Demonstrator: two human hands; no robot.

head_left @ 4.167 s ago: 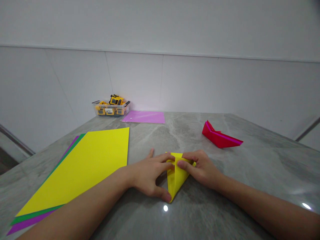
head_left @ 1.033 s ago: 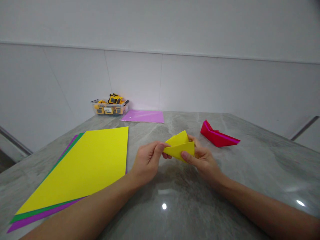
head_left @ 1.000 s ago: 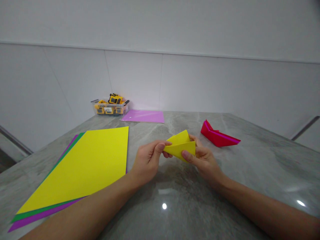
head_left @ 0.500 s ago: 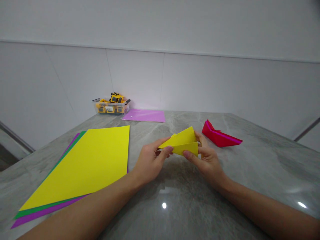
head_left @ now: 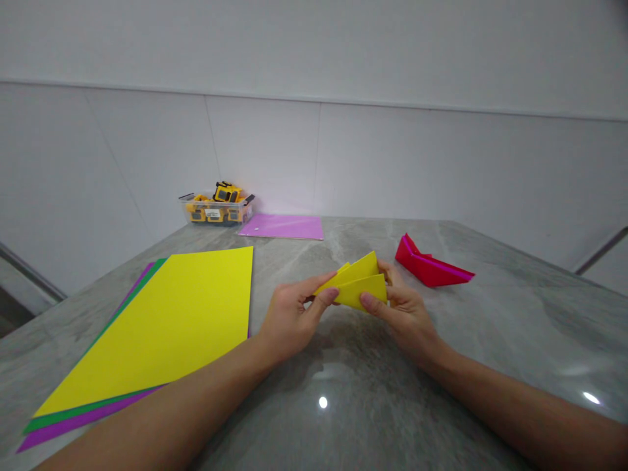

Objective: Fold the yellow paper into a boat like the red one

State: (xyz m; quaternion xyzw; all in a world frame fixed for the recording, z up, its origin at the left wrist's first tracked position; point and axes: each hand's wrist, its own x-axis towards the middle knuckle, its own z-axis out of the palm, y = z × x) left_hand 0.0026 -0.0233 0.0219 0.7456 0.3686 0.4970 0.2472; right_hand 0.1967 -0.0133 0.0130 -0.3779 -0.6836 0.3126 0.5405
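Observation:
A folded yellow paper [head_left: 360, 286] is held above the grey table between both hands, its layers slightly spread at the right. My left hand [head_left: 299, 314] pinches its pointed left end between thumb and fingers. On the right end, the thumb of my right hand [head_left: 405, 314] presses the front face, while the fingers are partly hidden behind the paper. A folded red paper boat [head_left: 432, 265] with a purple edge rests on the table just beyond my right hand.
Large yellow sheets [head_left: 161, 320] lie over green and purple ones at the left, partly under my left forearm. Near the wall are a clear box [head_left: 216, 212] of yellow toy vehicles and a pink-purple pack [head_left: 282, 226]. The grey table [head_left: 363, 418] reflects lights.
The gap between the yellow paper's front and back layers has narrowed, and its front flap sits slightly higher. Both hands keep their hold.

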